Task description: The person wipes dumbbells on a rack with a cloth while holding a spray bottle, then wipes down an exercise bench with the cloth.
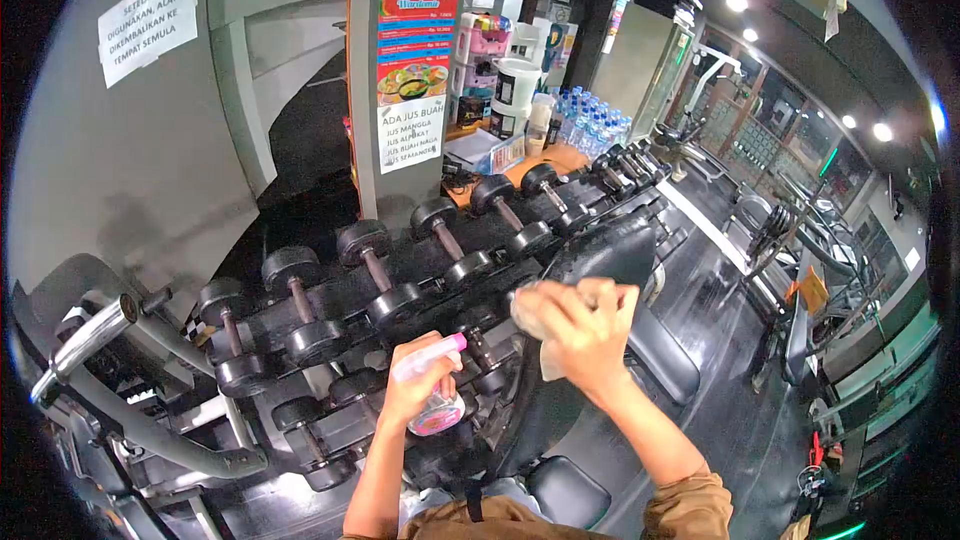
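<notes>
A clear spray bottle point(438, 414) with a pink nozzle and pink liquid is in my left hand point(406, 388), the fingers wrapped round its neck below the white spray head. My right hand point(592, 338) is bunched round a pale cloth point(550, 360), part of which hangs below the fingers. Hand and cloth overlap the black padded backrest point(608, 258) of a bench in this view. Below the right forearm show a black seat pad point(568, 492) and another black pad point(664, 355). Left of the bottle, black dumbbells point(376, 275) lie in a row on the rack.
A lower rack tier holds more dumbbells point(312, 440). Behind the rack stand a pillar with menu posters point(412, 70), white tubs point(516, 82) and several water bottles point(590, 120). A machine's metal frame point(100, 340) is at the left. Exercise machines point(790, 230) line the right side.
</notes>
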Demonstrator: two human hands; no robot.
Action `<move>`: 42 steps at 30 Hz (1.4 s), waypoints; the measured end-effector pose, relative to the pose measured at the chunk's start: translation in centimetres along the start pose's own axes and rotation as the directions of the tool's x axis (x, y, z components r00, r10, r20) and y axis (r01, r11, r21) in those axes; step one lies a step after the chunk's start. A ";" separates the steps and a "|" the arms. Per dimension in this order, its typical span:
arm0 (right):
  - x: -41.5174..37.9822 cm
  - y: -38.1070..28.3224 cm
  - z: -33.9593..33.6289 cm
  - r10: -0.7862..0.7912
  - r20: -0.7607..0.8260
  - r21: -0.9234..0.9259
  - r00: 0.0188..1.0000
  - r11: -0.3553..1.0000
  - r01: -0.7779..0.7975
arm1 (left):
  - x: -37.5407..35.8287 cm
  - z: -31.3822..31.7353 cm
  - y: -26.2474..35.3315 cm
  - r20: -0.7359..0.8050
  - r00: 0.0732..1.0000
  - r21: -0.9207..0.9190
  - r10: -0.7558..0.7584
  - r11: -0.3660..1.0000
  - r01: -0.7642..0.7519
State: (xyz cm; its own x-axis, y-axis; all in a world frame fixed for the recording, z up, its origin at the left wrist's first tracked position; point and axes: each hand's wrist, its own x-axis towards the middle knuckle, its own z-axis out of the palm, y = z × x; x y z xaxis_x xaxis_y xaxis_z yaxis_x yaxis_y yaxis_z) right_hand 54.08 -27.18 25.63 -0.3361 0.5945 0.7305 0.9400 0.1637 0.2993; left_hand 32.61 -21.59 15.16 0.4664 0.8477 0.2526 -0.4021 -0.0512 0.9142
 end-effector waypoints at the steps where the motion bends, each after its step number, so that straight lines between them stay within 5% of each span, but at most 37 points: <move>1: 0.5 0.1 0.1 0.035 -0.008 0.005 0.999 0.999 -0.035 | -0.1 -0.3 0.1 0.005 1.000 -0.001 -0.001 1.000 0.001; 9: -5.1 -2.1 1.1 -0.142 0.245 0.008 0.959 0.989 0.145 | 0.4 -1.3 -0.2 0.036 0.998 -0.040 -0.047 0.998 0.048; 15: -5.5 -0.8 0.6 -0.206 0.178 0.048 0.962 0.979 0.200 | 1.0 -0.6 -0.2 0.118 0.991 -0.090 -0.057 0.994 0.068; 18: -3.4 0.2 -0.2 -0.091 -0.045 -0.041 0.995 0.995 0.089 | 1.2 -0.2 -0.4 0.097 0.991 -0.106 -0.095 0.989 0.105; 26: -6.8 -0.6 1.6 0.103 -0.079 0.220 0.991 0.972 -0.084 | 0.9 1.1 -1.1 -0.015 0.999 -0.091 -0.032 0.995 0.031; 29: -10.2 -1.4 2.5 0.096 -0.099 0.229 0.990 0.971 -0.071 | 0.7 1.9 -0.1 -0.043 0.995 0.095 -0.087 0.991 0.091; 31: -10.1 -1.1 1.9 0.086 -0.081 0.229 0.993 0.971 -0.065 | 1.1 1.8 -0.7 0.116 0.987 0.370 0.108 0.918 -0.144; 42: -4.9 1.0 1.9 0.360 -0.254 0.426 0.898 0.875 -0.230 | 1.4 4.7 -2.4 0.001 0.997 0.301 0.076 0.951 -0.073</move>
State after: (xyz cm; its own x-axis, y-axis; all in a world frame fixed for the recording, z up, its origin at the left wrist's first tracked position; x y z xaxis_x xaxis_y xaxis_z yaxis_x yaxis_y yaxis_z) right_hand 56.79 -28.40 21.19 0.0221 0.3923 0.9196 0.9246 0.3418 -0.1680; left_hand 37.91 -22.73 14.81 0.4354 0.8406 0.3222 -0.1793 -0.2698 0.9461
